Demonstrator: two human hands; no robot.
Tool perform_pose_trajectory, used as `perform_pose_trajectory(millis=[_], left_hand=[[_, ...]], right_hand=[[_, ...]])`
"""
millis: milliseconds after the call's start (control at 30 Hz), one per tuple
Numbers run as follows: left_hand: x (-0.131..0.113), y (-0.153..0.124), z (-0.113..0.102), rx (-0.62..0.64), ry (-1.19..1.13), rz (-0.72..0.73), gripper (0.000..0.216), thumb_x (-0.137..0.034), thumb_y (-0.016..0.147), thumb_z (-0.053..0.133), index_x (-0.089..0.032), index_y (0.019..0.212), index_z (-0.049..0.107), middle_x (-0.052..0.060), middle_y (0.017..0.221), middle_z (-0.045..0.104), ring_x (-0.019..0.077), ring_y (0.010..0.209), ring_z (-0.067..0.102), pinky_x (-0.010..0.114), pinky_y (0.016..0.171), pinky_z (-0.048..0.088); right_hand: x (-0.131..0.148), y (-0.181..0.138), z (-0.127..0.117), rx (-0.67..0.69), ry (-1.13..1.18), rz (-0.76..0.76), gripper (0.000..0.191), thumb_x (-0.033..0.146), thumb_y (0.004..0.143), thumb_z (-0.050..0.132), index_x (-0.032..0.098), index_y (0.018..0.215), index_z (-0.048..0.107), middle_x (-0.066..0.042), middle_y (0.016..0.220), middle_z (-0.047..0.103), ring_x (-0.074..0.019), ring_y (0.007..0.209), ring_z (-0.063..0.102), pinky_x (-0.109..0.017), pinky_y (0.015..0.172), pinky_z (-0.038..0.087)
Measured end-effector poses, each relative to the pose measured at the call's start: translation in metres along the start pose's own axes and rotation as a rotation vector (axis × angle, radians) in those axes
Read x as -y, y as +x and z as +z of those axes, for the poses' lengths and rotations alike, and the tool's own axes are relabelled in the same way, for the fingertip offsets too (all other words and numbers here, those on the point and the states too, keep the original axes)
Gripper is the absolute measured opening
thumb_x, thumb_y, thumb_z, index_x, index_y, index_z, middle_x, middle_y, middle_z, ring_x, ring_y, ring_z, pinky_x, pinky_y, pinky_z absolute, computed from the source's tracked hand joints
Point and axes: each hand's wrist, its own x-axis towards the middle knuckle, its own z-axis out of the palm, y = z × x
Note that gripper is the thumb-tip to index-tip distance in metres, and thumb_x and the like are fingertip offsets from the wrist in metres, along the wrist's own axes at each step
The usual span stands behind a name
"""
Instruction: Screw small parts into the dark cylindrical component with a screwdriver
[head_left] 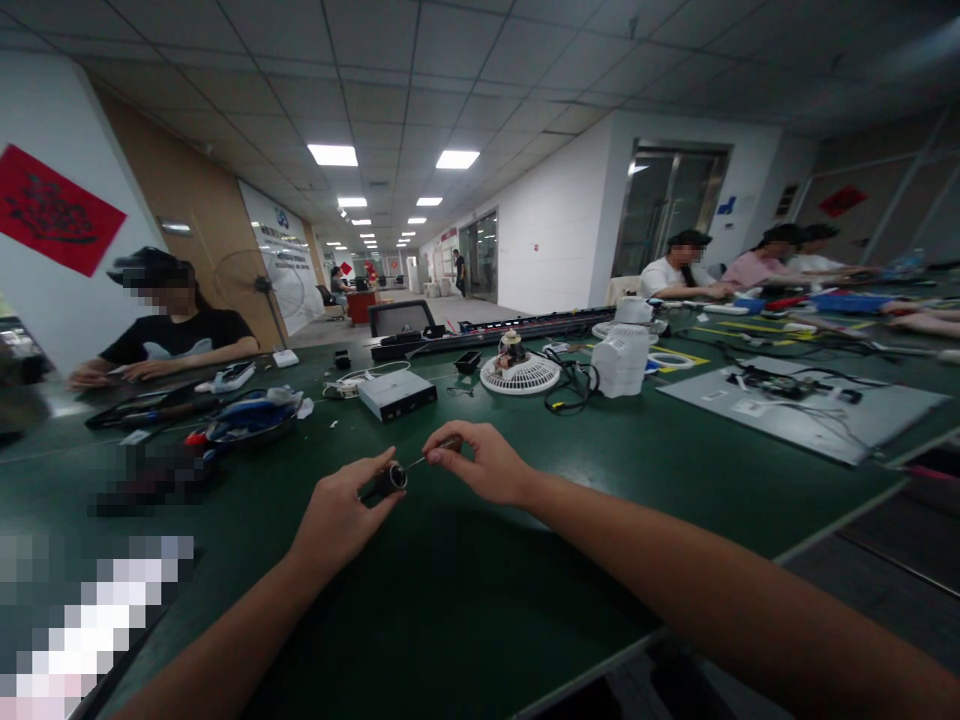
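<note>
My left hand (334, 510) pinches a short black cylindrical part (390, 479) between thumb and fingers, its round open end with a pale rim turned to the right. In my right hand (487, 465) is a small screwdriver (449, 443) with a brownish handle, gripped by thumb and fingertips. Its thin shaft points left at the round end of the part. Whether the tip touches inside cannot be made out. Both hands are just above the dark green tabletop (390, 610).
Beyond my hands are a silver-and-black disk drive (397, 395), a white fan grille with a motor (520, 372), a white housing (621, 362) and a small black tray (468, 362). A grey panel (885, 405) bears electronics at right; a blue pouch (255, 415) lies left. Several people sit around.
</note>
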Motion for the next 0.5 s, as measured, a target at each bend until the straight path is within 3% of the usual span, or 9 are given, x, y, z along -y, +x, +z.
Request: perform_pose_trajectory(millis=[300,500], left_hand=[[-0.0018,0.0001,-0.0015,0.0,0.003,-0.011,0.051,-0.034,0.078,0.07,-0.02,0.126,0.063,0.008,0.116,0.073,0.026,0.102,0.07,0.043,0.092,0.056],[-0.0026,0.0009,-0.0018,0.048,-0.002,-0.024,0.05,-0.03,0.077,0.071,-0.022,0.126,0.063,0.006,0.113,0.074,0.0251,0.1,0.071,0.041,0.089,0.057]], right_hand=[[0.0013,0.0003,-0.0012,-0.036,0.013,0.036,0.016,0.029,0.091,0.06,0.015,0.092,0.066,-0.003,0.079,0.071,-0.0152,0.072,0.065,-0.026,0.066,0.047],[0.0009,0.0003,-0.0005,0.022,-0.036,0.046,0.014,0.029,0.091,0.06,0.016,0.091,0.066,-0.003,0.079,0.069,-0.015,0.073,0.064,-0.026,0.068,0.047]])
